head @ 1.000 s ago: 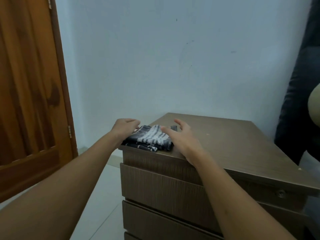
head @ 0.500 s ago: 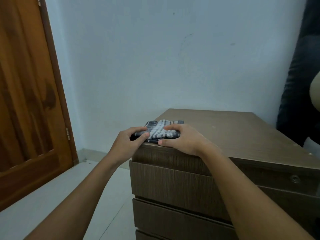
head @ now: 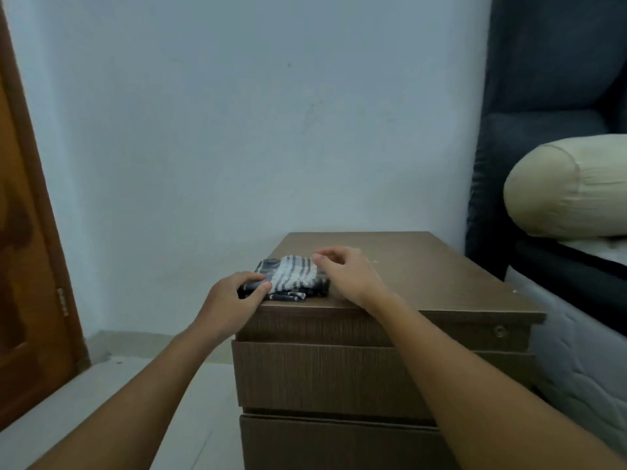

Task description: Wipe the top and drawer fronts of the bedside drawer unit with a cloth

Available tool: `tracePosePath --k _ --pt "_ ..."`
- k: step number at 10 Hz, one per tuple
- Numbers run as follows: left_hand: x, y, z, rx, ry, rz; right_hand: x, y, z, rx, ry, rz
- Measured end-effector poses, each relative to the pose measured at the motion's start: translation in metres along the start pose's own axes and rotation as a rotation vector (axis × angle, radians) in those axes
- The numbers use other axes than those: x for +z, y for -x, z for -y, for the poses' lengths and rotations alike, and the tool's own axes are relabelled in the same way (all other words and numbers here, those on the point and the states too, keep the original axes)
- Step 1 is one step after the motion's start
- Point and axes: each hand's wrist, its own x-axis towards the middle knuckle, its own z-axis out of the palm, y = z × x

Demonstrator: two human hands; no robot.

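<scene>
A folded cloth (head: 291, 276), dark with white stripes, lies on the front left corner of the brown wooden drawer unit (head: 424, 276). My left hand (head: 234, 300) pinches the cloth's near left corner between thumb and fingers. My right hand (head: 346, 276) rests on the cloth's right side, its fingers curled over the far right edge. The cloth stays flat on the top. Two drawer fronts (head: 322, 374) show below the top, between and under my forearms.
A wooden door (head: 27, 266) stands at the left. A bed with a dark headboard (head: 543, 96), a cream bolster (head: 570, 188) and a white mattress (head: 583, 344) presses against the unit's right side. A pale wall lies behind, a tiled floor (head: 135, 385) at the left.
The view has swung so the unit sits more centred and the bed shows. My left hand has closed on the cloth's left corner, and my right hand's fingers have curled over its right edge.
</scene>
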Motion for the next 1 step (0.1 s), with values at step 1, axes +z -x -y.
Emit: tracePosePath --k 1 --pt "-0.0183 -0.0166 -0.0239 0.062 -0.229 0.107 -0.0227 -0.0034 0.0113 -0.040 -0.004 -0.108"
